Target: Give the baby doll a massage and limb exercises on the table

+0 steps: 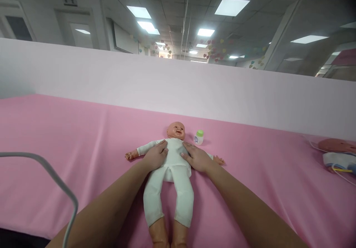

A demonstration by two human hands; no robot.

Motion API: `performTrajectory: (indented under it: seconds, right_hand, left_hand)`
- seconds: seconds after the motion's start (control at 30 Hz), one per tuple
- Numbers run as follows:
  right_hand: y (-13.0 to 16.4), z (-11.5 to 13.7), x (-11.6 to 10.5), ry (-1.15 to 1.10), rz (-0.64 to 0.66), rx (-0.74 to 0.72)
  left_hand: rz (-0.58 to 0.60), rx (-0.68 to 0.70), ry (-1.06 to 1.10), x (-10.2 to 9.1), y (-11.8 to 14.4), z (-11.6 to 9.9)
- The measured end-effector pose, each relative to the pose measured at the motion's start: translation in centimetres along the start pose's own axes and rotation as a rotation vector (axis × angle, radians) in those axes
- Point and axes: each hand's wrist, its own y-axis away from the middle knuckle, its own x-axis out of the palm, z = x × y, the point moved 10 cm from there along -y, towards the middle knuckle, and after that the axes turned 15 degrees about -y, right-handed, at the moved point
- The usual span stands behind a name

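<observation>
A baby doll (172,181) in a white suit lies on its back on the pink table cover (69,140), head away from me, arms spread out. My left hand (155,156) rests on the left side of the doll's chest. My right hand (197,157) rests on the right side of the chest, over the doll's upper arm. Both hands lie fairly flat with fingers pointing inward; whether they grip the doll's body is unclear. A small baby bottle (198,137) with a green cap stands just right of the doll's head.
A pale pink partition (178,88) runs along the far side of the table. At the right edge lies a second doll-like object (338,153) with cords. A grey cable (55,181) curves in at the lower left.
</observation>
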Motion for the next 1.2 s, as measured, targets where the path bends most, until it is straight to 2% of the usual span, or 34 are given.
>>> performTrajectory:
  seconds: [0.1,0.2,0.33,0.4,0.5,0.7,0.83,1.0,1.1,1.2]
  right_hand:
    - [-0.1,-0.6,0.3,0.013,0.000,0.010]
    - [-0.3,-0.7,0.5,-0.002,-0.003,0.008]
    - [-0.3,-0.5,0.3,-0.011,-0.012,-0.006]
    - [-0.2,-0.4,0.1,-0.008,-0.020,-0.019]
    - [-0.1,-0.4,0.0,-0.011,-0.030,-0.035]
    - [-0.1,-0.2,0.0,0.018,-0.031,-0.079]
    - [0.1,0.2,0.2,0.040,-0.016,-0.109]
    - [0.3,0.7,0.1,0.046,-0.007,-0.116]
    - [0.4,1.1,-0.1,0.045,0.008,-0.089]
    - [1.0,1.9,-0.5,0.052,0.008,-0.037]
  left_hand:
    - [-0.018,0.022,0.029,-1.6,1.6,-0.8]
    - [0.039,0.214,-0.022,-2.8,4.9,-3.8]
    - [0.184,0.462,-0.114,-2.4,9.5,-7.8]
    - [0.230,0.511,-0.115,-2.0,10.3,-8.7]
    - [0.246,0.470,-0.083,-1.4,8.8,-8.5]
    - [0.197,0.308,-0.012,-0.4,2.5,-6.4]
    - [0.148,0.213,-0.007,0.2,-0.4,-4.8]
    - [0.079,0.155,-0.035,0.4,-1.9,-2.5]
    - [0.044,0.123,-0.139,0.1,-2.1,-0.9]
    - [0.009,0.095,-0.144,-0.3,-2.0,0.2]
